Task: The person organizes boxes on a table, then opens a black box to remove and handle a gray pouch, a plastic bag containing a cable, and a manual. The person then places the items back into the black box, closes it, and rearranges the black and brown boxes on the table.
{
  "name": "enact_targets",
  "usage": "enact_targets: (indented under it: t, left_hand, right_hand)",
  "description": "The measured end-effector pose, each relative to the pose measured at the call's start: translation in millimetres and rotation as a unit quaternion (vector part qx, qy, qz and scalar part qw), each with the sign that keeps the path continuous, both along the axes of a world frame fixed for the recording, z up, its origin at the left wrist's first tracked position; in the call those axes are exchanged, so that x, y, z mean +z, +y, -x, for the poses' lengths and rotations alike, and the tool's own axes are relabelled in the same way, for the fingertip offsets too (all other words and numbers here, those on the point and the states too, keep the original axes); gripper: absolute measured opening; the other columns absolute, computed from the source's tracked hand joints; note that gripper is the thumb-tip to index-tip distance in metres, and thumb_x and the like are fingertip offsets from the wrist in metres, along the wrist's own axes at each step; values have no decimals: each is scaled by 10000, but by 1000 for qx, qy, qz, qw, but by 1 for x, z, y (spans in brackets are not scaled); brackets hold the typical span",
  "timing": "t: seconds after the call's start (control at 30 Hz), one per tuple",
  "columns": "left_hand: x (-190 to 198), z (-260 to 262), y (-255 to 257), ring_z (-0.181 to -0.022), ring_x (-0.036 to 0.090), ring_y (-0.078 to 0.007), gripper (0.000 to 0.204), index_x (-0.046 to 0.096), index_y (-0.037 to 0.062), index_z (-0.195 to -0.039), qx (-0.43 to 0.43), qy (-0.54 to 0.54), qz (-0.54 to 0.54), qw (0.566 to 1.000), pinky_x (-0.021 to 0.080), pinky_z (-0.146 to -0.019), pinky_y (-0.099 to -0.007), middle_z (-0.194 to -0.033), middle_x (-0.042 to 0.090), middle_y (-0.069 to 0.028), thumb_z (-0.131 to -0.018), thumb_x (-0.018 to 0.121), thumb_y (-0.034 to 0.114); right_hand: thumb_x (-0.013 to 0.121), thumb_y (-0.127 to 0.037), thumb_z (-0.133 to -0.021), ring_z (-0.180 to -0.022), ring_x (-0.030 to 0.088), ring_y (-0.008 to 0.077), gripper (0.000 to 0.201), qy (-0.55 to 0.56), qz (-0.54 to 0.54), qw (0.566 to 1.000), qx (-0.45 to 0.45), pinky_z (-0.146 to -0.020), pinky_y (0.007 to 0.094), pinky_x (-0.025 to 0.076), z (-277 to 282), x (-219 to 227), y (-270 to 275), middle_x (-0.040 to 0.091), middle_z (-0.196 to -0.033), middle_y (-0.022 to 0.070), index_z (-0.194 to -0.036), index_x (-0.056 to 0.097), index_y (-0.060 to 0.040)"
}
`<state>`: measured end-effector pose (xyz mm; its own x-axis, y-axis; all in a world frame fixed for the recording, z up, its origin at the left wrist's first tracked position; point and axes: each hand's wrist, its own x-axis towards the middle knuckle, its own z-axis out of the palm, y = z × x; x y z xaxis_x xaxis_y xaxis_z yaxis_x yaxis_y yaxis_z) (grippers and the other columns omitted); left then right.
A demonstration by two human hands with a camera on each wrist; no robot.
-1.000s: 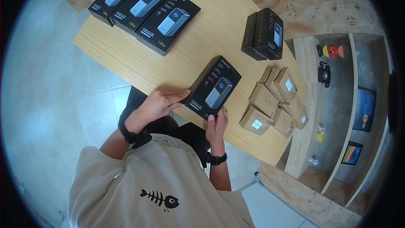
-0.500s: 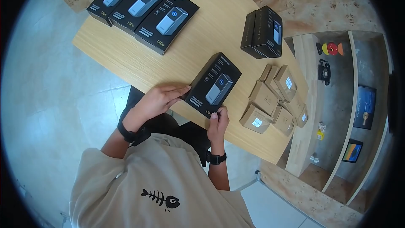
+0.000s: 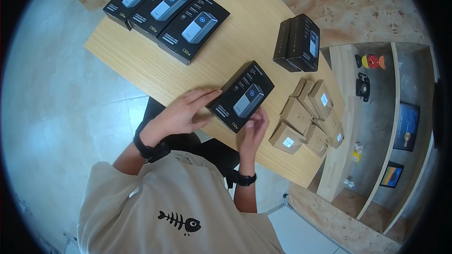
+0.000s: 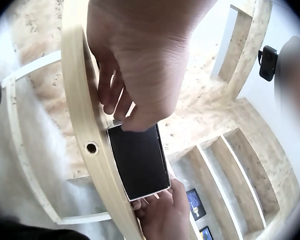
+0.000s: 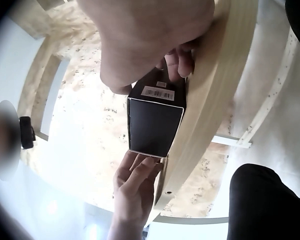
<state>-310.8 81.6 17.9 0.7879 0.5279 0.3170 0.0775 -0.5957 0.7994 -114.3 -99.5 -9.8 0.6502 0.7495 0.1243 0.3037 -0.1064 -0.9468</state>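
A black box (image 3: 242, 96) lies at the near edge of the counter (image 3: 141, 61), picture side up, partly over the edge. The left hand (image 3: 181, 113) lies at the box's left end with fingers straight, their tips touching that end; from the left wrist view the fingers (image 4: 115, 100) look loosely bent against the box's end (image 4: 140, 160). The right hand (image 3: 254, 129) is at the box's near right corner, fingers curled round its end; the right wrist view shows a thumb and fingers (image 5: 182, 60) pinching the barcode end of the box (image 5: 155, 125).

Farther back on the counter, a row of like black boxes (image 3: 174, 7) lies flat. Two more stand upright (image 3: 299, 42) to the right. A cluster of small brown cartons (image 3: 308, 113) sits just right of the right hand.
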Motion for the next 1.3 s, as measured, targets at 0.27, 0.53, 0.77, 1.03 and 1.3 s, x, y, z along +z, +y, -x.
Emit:
enact_targets:
  t: [0.27, 0.53, 0.77, 1.03, 1.3]
  left_hand:
    - [-14, -5, 10, -1198, 643, -403, 788, 497, 133, -1575, -42, 45, 75, 995, 552, -1015, -444, -1342, 664, -159, -852, 812, 122]
    - [-25, -2, 9, -1042, 676, -376, 692, 546, 146, -1549, -42, 19, 33, 998, 563, -924, -449, -1199, 708, -141, -897, 774, 177]
    - [-21, 0, 11, -1042, 690, -362, 676, 564, 121, -1530, -36, 40, 11, 998, 571, -912, -431, -1188, 722, -143, -894, 766, 231]
    - [-20, 0, 12, -1092, 700, -346, 671, 593, 109, -1501, -37, 40, 22, 998, 578, -940, -420, -1233, 730, -140, -870, 781, 234]
    - [-20, -1, 11, -1110, 694, -362, 672, 605, 130, -1493, -32, 29, 45, 998, 578, -947, -427, -1236, 735, -149, -854, 795, 210]
  right_hand:
    - [581, -272, -1112, -1269, 542, 183, 560, 242, -66, 965, -74, -1066, 330, 456, -69, -5, 56, 524, -1493, 110, -1594, 413, -42]
    - [587, -276, -1116, -1118, 628, 158, 549, 244, -65, 964, -79, -927, 276, 528, -68, 0, 67, 591, -1358, 89, -1562, 444, 11]
    - [589, -286, -1116, -1109, 613, 145, 582, 246, -55, 965, -77, -934, 280, 512, -67, -2, 66, 585, -1363, 91, -1582, 421, 20]
    - [596, -278, -1114, -1120, 602, 144, 588, 253, -45, 964, -73, -933, 278, 504, -67, 0, 63, 581, -1366, 85, -1591, 410, 11]
    - [598, -270, -1117, -1124, 576, 131, 583, 264, -71, 960, -59, -962, 282, 486, -72, -9, 61, 571, -1338, 65, -1591, 407, 9]
